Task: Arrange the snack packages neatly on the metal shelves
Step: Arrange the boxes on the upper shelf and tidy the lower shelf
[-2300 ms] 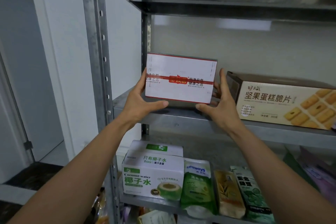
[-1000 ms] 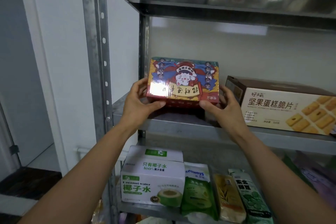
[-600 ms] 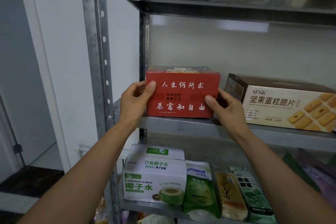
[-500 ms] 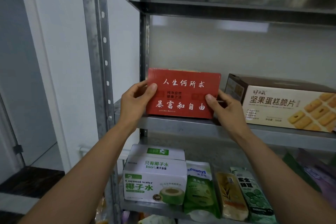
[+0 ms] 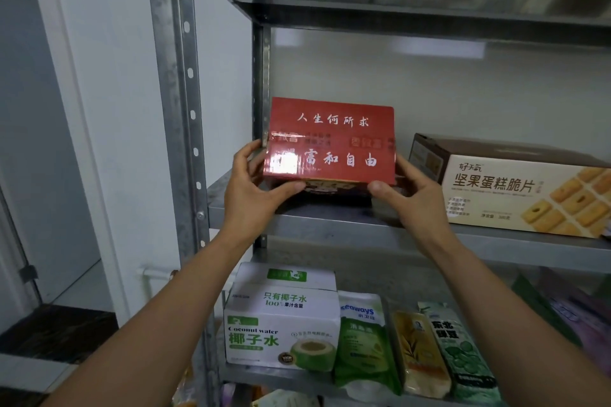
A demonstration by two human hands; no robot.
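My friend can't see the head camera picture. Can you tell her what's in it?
A left hand and a right hand hold a red box with white writing at the left end of a metal shelf. A biscuit box sits to its right. Below stand a coconut water box and snack pouches.

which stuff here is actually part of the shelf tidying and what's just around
Part of the job: red box, gripped by the left hand and right hand; metal shelf; biscuit box to its right; coconut water box and green pouch on the shelf below.

Just around: white wall; dark surface low on the left.
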